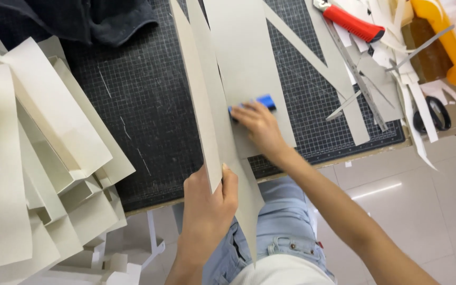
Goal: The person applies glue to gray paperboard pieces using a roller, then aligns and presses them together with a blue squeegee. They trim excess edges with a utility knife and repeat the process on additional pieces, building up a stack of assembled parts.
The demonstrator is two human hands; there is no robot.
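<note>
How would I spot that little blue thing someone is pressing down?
Find the black gridded cutting mat covering the table. Near its front edge, grey card strips lie across it, and the right hand presses on one. The blue tool pokes out beyond its fingers, the only blue thing there.

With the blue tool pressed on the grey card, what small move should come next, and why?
Probably slide the blue tool further along the grey cardboard strip, away from the body. The right hand presses it flat on the strip over the cutting mat, while the left hand grips the raised edge of the folded cardboard, steadying it.
</note>
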